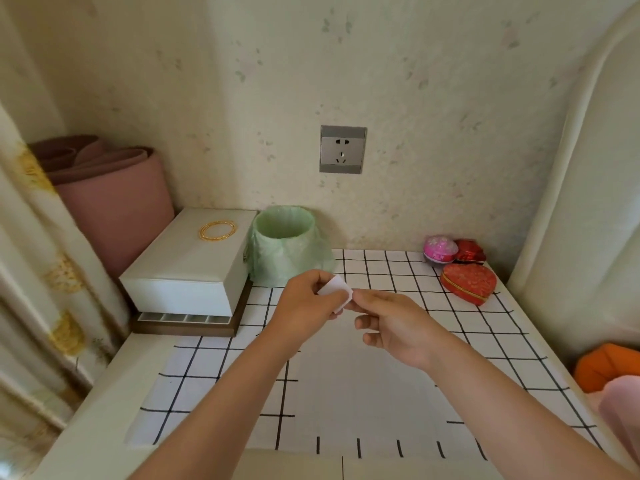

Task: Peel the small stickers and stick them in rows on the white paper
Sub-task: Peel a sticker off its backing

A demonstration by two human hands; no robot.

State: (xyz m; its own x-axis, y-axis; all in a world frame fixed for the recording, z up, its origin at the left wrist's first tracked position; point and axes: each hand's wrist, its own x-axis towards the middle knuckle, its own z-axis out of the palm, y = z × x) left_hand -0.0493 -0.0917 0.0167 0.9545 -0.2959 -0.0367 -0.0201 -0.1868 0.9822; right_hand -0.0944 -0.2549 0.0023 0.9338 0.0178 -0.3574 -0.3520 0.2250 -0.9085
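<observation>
small sticker sheet (334, 292) is held raised above the white paper (363, 393), which lies flat on the gridded cloth (467, 327) covering the counter (110, 386). left hand (306, 301) fingers pinch the sheet's left edge, judged to steady it. right hand (398, 329) thumb and forefinger pinch its right corner, judged the peeling grip. no sticker visible on the paper.

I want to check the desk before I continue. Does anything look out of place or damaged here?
Nothing is spilled or broken. Only the white box looks odd: it sits shifted back on its brown base, so compartments show in front. Gold bangles lie on its lid.
</observation>
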